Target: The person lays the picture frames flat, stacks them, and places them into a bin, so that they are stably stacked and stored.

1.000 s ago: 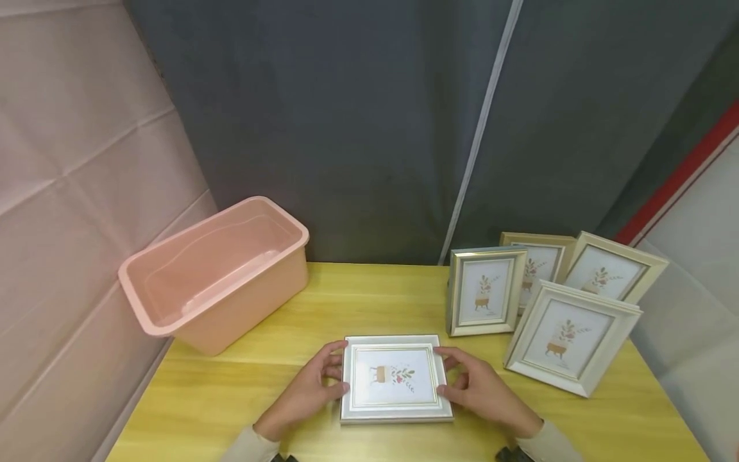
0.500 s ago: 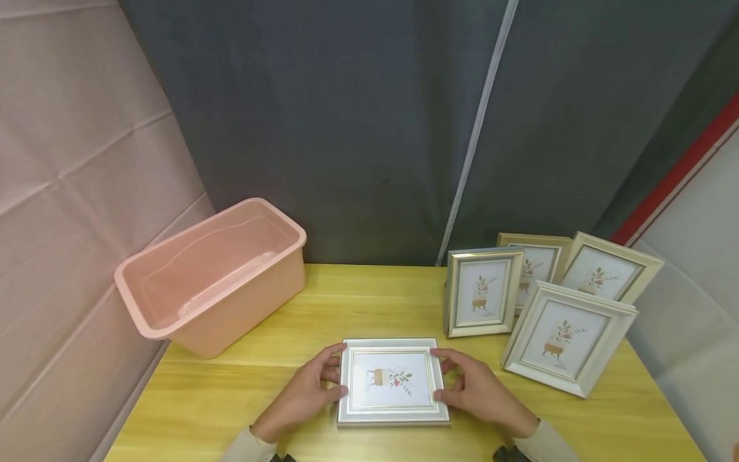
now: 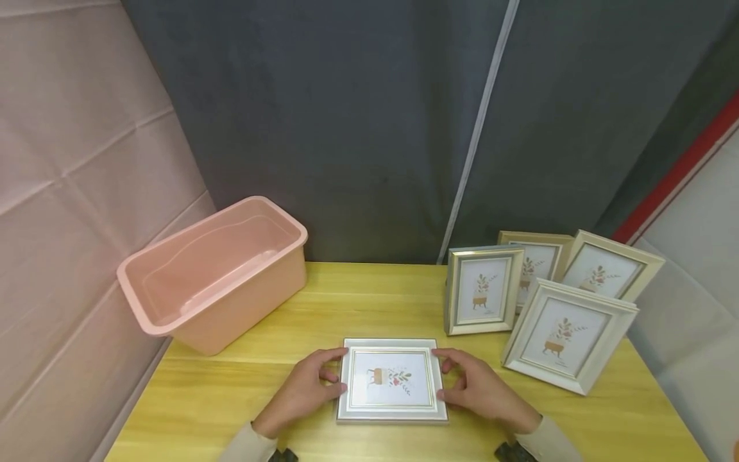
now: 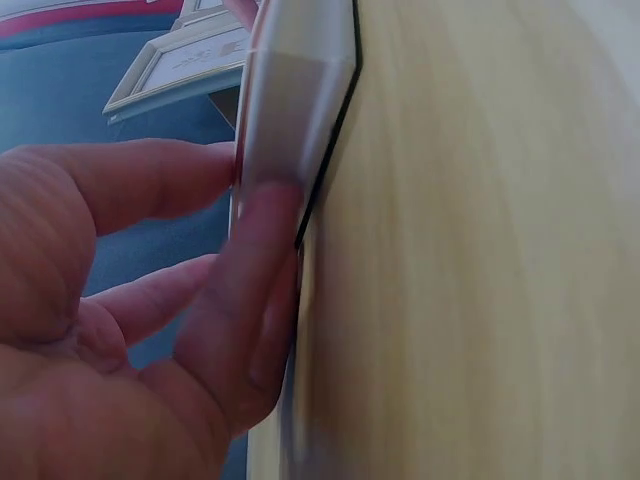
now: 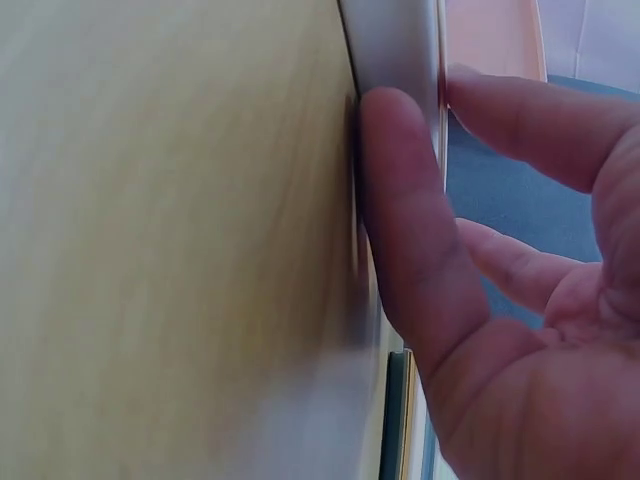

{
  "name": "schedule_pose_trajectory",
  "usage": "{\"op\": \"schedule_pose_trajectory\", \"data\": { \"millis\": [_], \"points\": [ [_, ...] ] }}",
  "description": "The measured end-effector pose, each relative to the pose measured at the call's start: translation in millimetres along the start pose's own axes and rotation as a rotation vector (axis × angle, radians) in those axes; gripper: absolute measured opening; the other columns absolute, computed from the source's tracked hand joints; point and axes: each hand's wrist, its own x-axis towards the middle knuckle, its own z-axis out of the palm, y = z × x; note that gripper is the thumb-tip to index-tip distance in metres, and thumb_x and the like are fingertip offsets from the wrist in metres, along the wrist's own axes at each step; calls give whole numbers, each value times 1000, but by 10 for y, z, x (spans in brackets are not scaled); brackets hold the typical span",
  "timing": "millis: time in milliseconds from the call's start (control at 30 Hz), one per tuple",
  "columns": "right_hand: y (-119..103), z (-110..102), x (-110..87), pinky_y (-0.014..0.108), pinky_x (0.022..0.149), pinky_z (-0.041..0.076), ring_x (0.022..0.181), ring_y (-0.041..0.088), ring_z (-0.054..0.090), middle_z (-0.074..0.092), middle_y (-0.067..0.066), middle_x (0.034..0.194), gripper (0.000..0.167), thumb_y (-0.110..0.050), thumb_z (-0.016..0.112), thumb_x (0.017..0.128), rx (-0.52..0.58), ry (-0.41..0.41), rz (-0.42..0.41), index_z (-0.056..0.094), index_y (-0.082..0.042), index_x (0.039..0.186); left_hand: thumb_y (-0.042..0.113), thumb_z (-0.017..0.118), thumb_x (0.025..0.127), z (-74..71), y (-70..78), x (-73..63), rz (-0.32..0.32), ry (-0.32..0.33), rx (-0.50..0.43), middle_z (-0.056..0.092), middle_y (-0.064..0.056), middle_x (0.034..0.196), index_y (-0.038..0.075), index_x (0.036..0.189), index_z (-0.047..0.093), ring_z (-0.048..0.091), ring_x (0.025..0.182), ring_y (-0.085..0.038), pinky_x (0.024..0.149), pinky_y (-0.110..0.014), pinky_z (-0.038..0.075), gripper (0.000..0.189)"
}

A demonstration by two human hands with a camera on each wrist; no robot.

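A silver-white picture frame (image 3: 391, 410) lies flat on the yellow wood-grain table, its plant print turned sideways. At its left edge, my left hand (image 3: 306, 388) holds the frame with forefinger and thumb spread along the side. My right hand (image 3: 479, 391) holds the opposite edge in the same way. In the left wrist view, one finger of the left hand (image 4: 150, 330) presses the frame's side wall (image 4: 290, 110) while another touches its face. The right wrist view has the right hand (image 5: 500, 330) with a finger against the frame's side (image 5: 395, 50). The frame's back is hidden.
Several picture frames stand at the right: a silver-gold one (image 3: 485, 292), a white one (image 3: 568, 337), a cream one (image 3: 612, 266) and a tan one (image 3: 543, 240) partly covered. A pink plastic tub (image 3: 248, 298) stands at the left. A dark cloth (image 3: 335, 128) hangs behind the table (image 3: 369, 301).
The frame stays nearly in place between both hands. My fingers have shifted slightly on its edges, with the right thumb closer to the outer edge. The head view has moved a little.
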Motion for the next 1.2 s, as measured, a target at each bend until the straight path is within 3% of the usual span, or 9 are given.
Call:
{"op": "schedule_pose_trajectory", "data": {
  "millis": [300,467,667,800,933,1067,1200],
  "points": [
    [10,6,-37,25,62,59,68,5,65,58,23,127,74,-15,83,91,49,-29,-12,47,-1,154,10,84,88,24,-54,-16,13,-23,-39,58,-18,145,14,152,57,66,103,-22,74,-24,62,70],
    [3,-49,-37,26,71,61,80,10,71,60,25,132,75,-18,84,90,71,-53,-19,48,-5,155,9,84,88,32,-64,-24,9,-24,-46,58,-18,142,14,152,56,65,104,-22,75,-23,61,71],
    [-30,-179,-56,28,77,62,91,16,71,59,26,135,75,-21,85,91,51,-58,-86,48,-4,154,8,83,88,50,-24,4,16,-16,-27,59,-16,141,15,153,55,66,104,-22,76,-22,61,72],
    [-117,-309,-79,29,79,64,97,23,71,55,30,139,74,-17,85,91,37,-22,-123,48,-5,154,8,83,87,46,-3,17,19,-15,-7,59,-16,141,15,153,55,66,104,-21,76,-22,61,72],
    [-231,-468,-111,30,79,65,100,22,72,56,27,141,70,-18,85,91,-5,38,-129,52,-12,153,8,82,88,28,-5,13,12,-23,-16,59,-15,141,15,154,55,66,104,-22,74,-23,61,72],
    [-349,-649,-170,30,77,64,99,20,73,60,15,141,65,-15,84,91,-51,121,-181,56,-13,150,7,82,89,12,-14,12,15,-30,-35,58,-15,141,15,153,56,65,103,-22,73,-23,62,70],
    [-472,-832,-237,28,76,64,98,15,73,62,-7,138,63,-5,85,89,-129,222,-265,60,-13,146,6,81,89,10,-30,18,18,-38,-70,57,-17,142,13,153,56,64,102,-24,71,-25,64,68]
  ]
}}
